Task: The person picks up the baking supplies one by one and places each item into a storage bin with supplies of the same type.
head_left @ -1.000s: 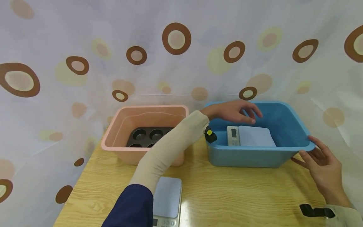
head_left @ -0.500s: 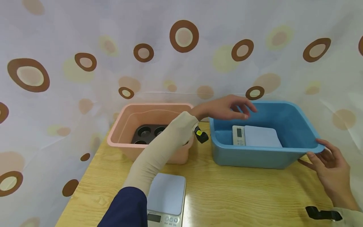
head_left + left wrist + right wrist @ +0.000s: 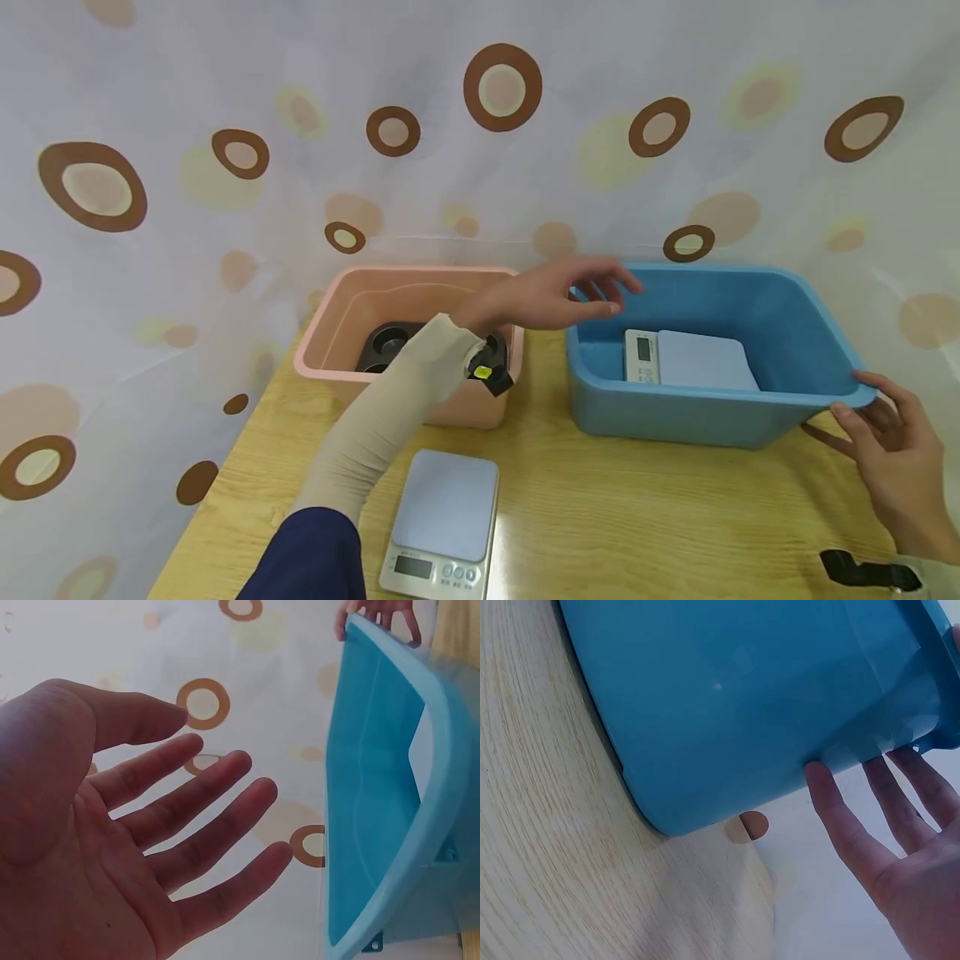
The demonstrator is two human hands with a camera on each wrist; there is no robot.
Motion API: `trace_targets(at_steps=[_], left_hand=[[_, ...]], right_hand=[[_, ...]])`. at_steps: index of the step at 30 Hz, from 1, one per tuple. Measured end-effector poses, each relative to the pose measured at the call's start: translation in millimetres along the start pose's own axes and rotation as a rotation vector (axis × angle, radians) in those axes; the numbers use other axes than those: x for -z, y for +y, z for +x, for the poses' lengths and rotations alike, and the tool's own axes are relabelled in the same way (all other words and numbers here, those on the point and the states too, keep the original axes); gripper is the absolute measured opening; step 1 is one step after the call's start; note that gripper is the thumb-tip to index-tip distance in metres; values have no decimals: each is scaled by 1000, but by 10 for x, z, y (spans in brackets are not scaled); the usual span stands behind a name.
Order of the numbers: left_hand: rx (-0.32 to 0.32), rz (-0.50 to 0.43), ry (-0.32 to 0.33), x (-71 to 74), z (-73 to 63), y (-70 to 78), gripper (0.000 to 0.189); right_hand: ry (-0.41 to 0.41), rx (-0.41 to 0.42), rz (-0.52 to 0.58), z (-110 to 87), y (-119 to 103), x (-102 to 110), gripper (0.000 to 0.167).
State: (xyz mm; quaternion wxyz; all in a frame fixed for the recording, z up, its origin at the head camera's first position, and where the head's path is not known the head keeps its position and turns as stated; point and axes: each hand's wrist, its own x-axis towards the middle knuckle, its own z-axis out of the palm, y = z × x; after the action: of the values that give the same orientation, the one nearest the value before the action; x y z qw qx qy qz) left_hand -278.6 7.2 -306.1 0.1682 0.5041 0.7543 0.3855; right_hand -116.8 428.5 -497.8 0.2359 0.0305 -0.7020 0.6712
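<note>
Blue tub [image 3: 675, 417] sits on the right part of the wooden table [image 3: 637, 517], with a white kitchen scale [image 3: 690, 358] lying flat on its floor. Right hand [image 3: 896, 454] is at the tub's near right corner: fingers are nearly straight and spread, fingertips touch the rim and the underside of the lip, and nothing is gripped. The right wrist view shows the same fingers [image 3: 855, 817] laid against the outer wall just under the rim.

Left hand [image 3: 551, 296] hovers above the gap between the two tubs, close to the blue tub's left rim. Its palm is open, fingers are extended and slightly spread, and it holds nothing; the left wrist view confirms an empty palm [image 3: 90, 847] beside the blue wall.

Pink tub [image 3: 337, 367] stands just left of the blue one, apart from it, and contains a dark muffin tray [image 3: 386, 346]. A second scale [image 3: 446, 525] lies on the table near the front edge, below the left forearm. A curtain with brown rings [image 3: 225, 125] hangs behind the table.
</note>
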Motion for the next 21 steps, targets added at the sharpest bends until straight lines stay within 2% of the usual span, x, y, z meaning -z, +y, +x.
trace_targets(at_steps=[5,11,16,21], left_hand=[[33,15,-3,-12,-149,40,34],[47,37,-8,-5,-328,44,36],[99,29,18,-48,-514,25,37],[129,19,67,-170,-677,17,37]], right_hand=[[22,-1,48,12,-2,-17,62],[65,-31,19,33,5,-67,61],[55,-17,-39,58,16,-64,59],[83,-53,-66,58,31,-51,57]])
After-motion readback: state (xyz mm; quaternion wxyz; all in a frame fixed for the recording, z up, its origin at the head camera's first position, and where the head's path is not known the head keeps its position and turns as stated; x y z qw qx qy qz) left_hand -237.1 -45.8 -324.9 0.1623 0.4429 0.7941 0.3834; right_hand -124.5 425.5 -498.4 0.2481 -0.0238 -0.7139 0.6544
